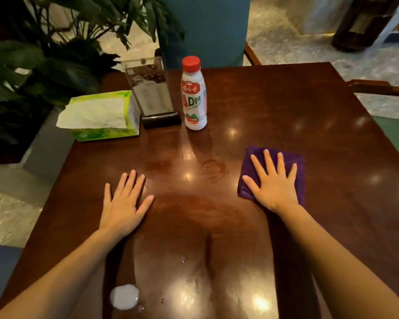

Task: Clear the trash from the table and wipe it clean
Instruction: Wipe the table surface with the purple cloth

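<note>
Dark wood table (286,107). Our right hand (274,187) presses flat, fingers spread, on the cloth (300,178); left hand (122,203) flat on bare wood, holding nothing. Bottle (194,95) stands far side, spill (124,297) by near edge: we judge trash uncleared, wiping hardly begun.

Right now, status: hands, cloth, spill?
Left hand flat on table, empty. Right hand flat on purple cloth. White spill unwiped, near edge. Bottle upright.
</note>
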Motion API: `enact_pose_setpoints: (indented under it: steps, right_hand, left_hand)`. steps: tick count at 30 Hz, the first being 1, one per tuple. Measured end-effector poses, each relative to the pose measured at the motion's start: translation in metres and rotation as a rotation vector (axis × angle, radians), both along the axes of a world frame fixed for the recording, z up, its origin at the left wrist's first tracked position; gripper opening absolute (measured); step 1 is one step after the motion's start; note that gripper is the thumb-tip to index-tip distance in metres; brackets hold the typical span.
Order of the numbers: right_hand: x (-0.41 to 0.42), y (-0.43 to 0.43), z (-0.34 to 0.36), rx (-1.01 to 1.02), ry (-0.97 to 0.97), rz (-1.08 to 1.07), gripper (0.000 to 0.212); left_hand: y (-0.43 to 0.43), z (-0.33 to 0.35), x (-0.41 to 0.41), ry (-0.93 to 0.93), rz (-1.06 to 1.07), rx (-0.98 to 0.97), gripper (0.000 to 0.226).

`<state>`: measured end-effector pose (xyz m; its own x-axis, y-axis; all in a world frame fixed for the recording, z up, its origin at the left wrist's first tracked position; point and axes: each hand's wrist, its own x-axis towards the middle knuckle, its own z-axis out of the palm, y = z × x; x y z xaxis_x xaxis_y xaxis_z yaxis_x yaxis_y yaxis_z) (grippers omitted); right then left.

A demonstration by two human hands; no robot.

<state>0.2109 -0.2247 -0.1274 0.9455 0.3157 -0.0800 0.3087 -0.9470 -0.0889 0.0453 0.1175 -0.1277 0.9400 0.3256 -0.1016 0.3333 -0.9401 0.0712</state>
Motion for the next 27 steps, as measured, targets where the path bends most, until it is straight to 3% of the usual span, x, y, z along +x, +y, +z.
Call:
enact_pose_setpoints:
  steps: [12,18,21,25,27]
  right_hand:
    - [-0.011,0.105,-0.001,0.039,-0.014,0.079,0.079]
    - [-0.019,0.19,-0.001,0.052,0.006,0.193,0.074]
    - [-0.024,0.206,0.0,0.045,0.003,0.242,0.073]
    - [-0.034,0.24,0.001,0.056,0.011,0.315,0.074]
    - [-0.043,0.264,0.001,0.069,0.016,0.359,0.073]
  left_hand:
    - [0.0,-0.006,0.0,-0.068,-0.027,0.017,0.074]
    - [0.004,0.002,0.0,-0.054,-0.04,-0.124,0.067]
    - [0.027,0.009,-0.02,-0.064,-0.016,-0.184,0.068]
    - [0.068,0.009,-0.071,-0.054,0.009,-0.108,0.088]
    - [0.074,0.008,-0.092,-0.047,0.008,-0.128,0.084]
